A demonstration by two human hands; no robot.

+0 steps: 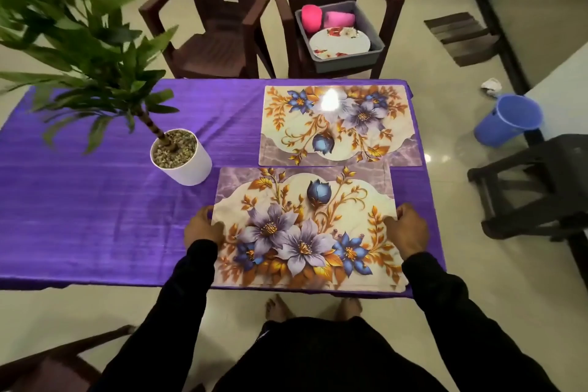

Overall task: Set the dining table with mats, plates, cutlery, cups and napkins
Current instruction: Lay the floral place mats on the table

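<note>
Two floral mats lie on the purple tablecloth (95, 207). The far mat (339, 126) sits flat at the back right of the table. At the front edge lies the near mat (305, 226); my left hand (203, 227) grips its left edge and my right hand (407, 227) grips its right edge, thumbs on top. A grey tub (375, 25) on the far right chair holds a floral plate (340, 43) and two pink cups (327, 20).
A potted plant in a white pot (183, 157) stands mid-table, left of the mats, its leaves spreading over the left side. Two brown chairs (219, 16) stand behind the table. A blue bucket (509, 119) and a dark stool (537, 188) sit on the floor at right.
</note>
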